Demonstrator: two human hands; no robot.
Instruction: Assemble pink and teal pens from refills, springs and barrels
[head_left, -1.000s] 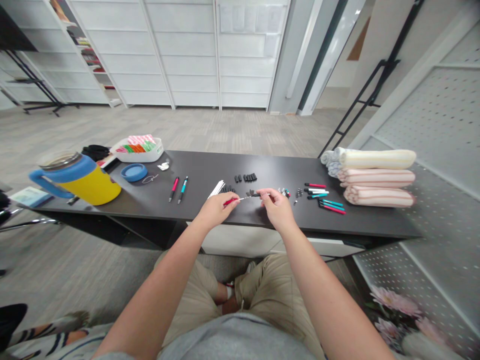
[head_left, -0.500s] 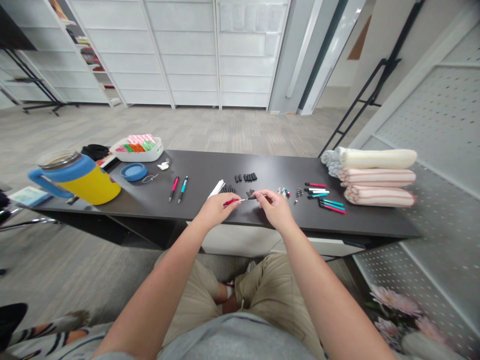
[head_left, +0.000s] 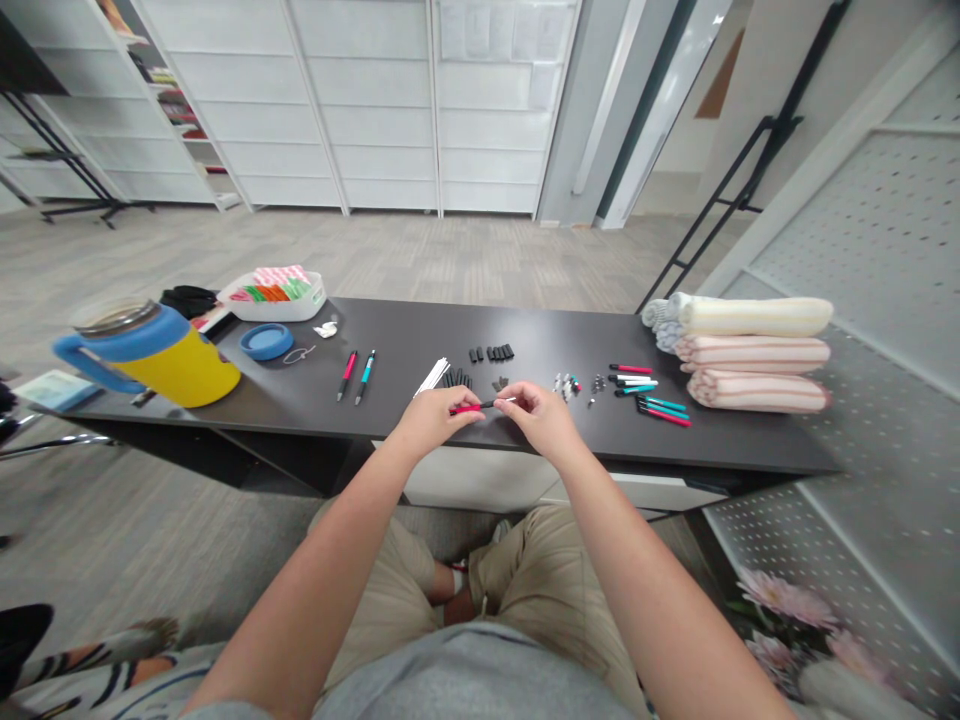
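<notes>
Over the near edge of the black table (head_left: 420,350), my left hand (head_left: 431,420) pinches a red pen barrel (head_left: 466,408). My right hand (head_left: 538,415) pinches the black grip piece and the thin white refill (head_left: 501,401) sticking out of the barrel's end. The two hands are close together, almost touching. Just beyond them lie a bundle of white refills (head_left: 433,377) and small black grip pieces (head_left: 491,354).
Two assembled pens (head_left: 356,376) lie left of centre. More pens and parts (head_left: 637,392) lie at right beside stacked folded towels (head_left: 754,353). A yellow jug with a blue lid (head_left: 154,355), a blue lid (head_left: 267,342) and a white tray (head_left: 276,297) stand at left.
My right hand has moved left toward my left hand, so less of the white refill shows between them. The pen now lies more level.
</notes>
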